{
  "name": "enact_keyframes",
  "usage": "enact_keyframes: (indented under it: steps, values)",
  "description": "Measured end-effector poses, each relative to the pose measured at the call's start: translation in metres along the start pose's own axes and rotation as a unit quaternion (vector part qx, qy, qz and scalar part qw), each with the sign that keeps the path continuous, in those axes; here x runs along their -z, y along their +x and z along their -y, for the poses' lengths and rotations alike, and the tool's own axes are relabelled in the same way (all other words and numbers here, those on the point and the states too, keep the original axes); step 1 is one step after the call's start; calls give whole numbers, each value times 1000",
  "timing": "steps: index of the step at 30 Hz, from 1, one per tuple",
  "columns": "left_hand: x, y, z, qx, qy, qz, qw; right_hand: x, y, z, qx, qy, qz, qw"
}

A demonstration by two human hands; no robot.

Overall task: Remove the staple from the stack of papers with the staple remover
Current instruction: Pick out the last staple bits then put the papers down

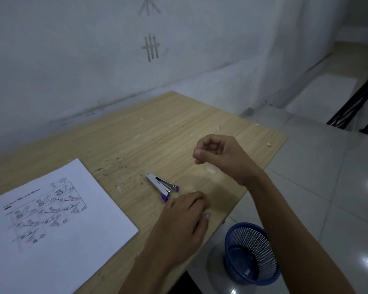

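The papers [57,219] lie on the near left part of the surface [168,128]. The remover [162,186] lies on the surface to their right, apart from them. The left hand [185,221] sits just in front of the remover, by the surface's right edge. The right hand [219,158] hangs above the surface, right of and behind the remover. A basket [251,236] stands on the floor [327,166] beside the surface's right edge. A wall [72,71] runs behind the surface. Tripod legs [357,105] stand far right.
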State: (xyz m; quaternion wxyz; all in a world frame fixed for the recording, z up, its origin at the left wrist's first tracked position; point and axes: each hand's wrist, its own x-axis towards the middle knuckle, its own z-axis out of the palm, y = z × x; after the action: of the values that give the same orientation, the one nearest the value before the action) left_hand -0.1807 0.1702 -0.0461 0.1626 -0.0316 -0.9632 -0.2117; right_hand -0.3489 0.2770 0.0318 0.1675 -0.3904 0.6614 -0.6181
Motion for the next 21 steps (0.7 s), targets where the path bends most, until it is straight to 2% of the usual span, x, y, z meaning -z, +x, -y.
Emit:
enact_keyframes:
  steps: [2,4,8,11,15,21]
  values:
    - [-1,0,0,-4,2,-6,1000,-21,-10,15,31,158,-63,985]
    - [-1,0,2,-6,4,-13,1000,-39,-16,34,43,304,-103,946]
    - [-3,-1,4,-19,9,-17,1000,-65,-29,76,47,459,-136,876]
    - [0,0,1,-29,12,-29,999,-74,-37,95,42,498,-141,855]
    - [-1,2,0,-46,21,-59,997,-78,-43,101,8,479,-173,861]
    - [-7,4,3,-32,29,-25,999,-69,-60,98,-7,493,-204,846]
